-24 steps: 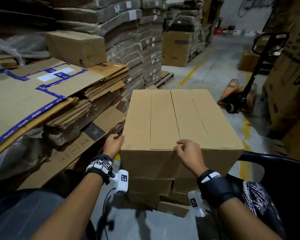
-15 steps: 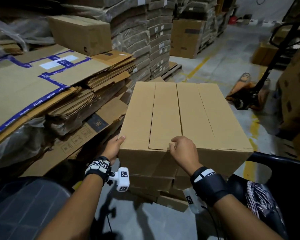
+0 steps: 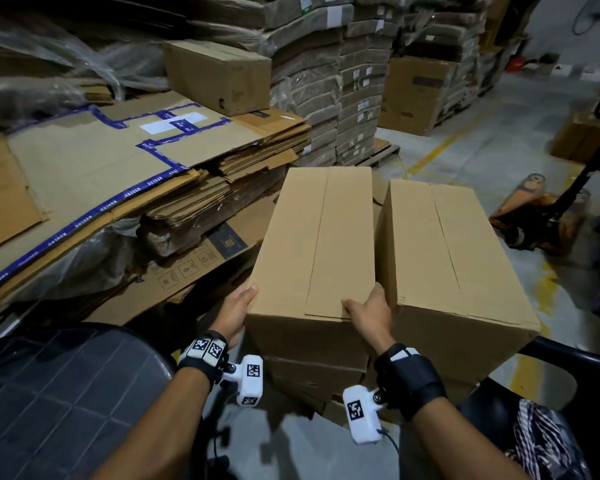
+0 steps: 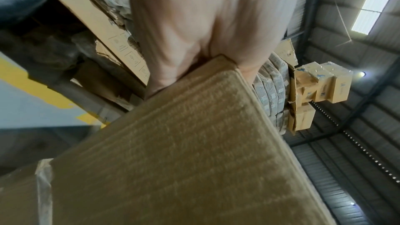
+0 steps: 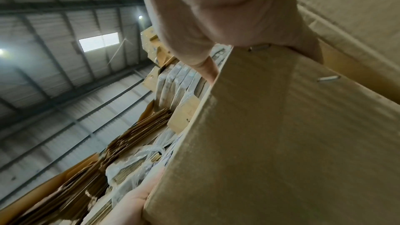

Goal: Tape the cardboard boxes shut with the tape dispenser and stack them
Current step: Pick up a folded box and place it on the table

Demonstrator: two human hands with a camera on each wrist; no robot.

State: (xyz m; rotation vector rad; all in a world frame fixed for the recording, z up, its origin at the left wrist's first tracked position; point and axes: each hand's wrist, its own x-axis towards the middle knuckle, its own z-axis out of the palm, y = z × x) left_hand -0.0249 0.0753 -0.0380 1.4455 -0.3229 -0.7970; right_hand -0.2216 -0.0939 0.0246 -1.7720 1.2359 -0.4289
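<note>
Two cardboard boxes are sitting side by side on a pile of further boxes (image 3: 312,375) in front of the person. The left box (image 3: 312,244) is being held at its near end: the left hand (image 3: 234,315) is grasping the near left corner, thumb lying on the top face and fingers running down the side, while the right hand (image 3: 371,315) is clasping the near right corner, fingers hooked over the top edge. In the left wrist view the left hand (image 4: 194,32) is wrapping that corner of the box (image 4: 184,151); in the right wrist view the right hand (image 5: 216,14) is gripping the edge of the box (image 5: 292,143). The right box (image 3: 444,251) is standing just beside the held one, a narrow gap showing between them at the far end. Flattened cardboard sheets (image 3: 94,174) are lying stacked to the left. A pallet jack (image 3: 551,216) is standing on the floor (image 3: 492,140) to the right. Wrapped bundles (image 3: 340,74) are rising behind.
</note>
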